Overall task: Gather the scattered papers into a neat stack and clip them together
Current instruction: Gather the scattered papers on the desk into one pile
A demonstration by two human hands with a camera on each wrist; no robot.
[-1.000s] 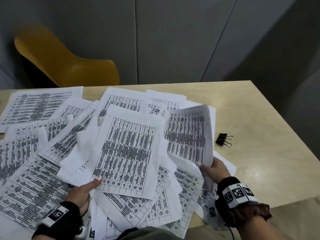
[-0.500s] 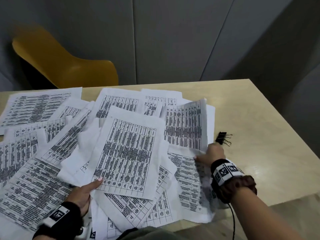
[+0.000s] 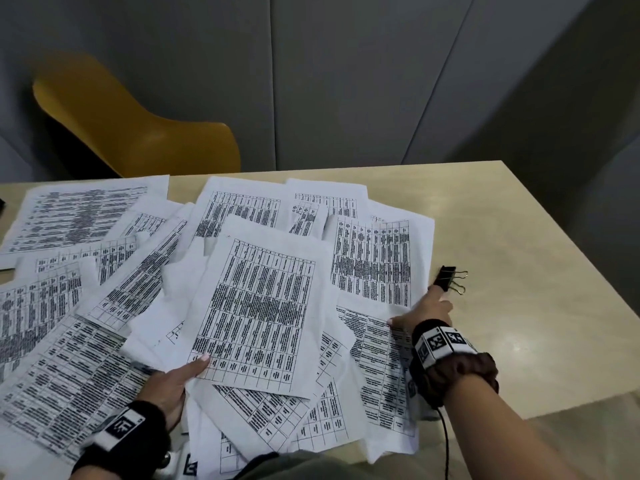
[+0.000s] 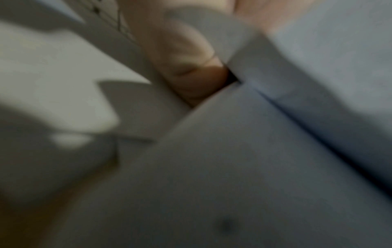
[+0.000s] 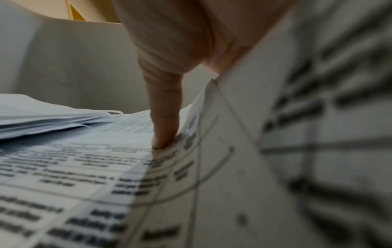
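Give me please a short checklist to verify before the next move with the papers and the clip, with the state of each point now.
1. Papers gathered in one stack: not ok, they lie scattered and overlapping across the table.
2. Binder clip reachable: ok, it lies on bare table beside the right edge of the papers.
3. Right hand free: ok, one straight finger reaches toward the clip; whether it touches, cannot tell.
4. Left hand steadies the pile: ok, its fingers rest on the near edge of the top sheet.
5. Sheets all the same way up: cannot tell.
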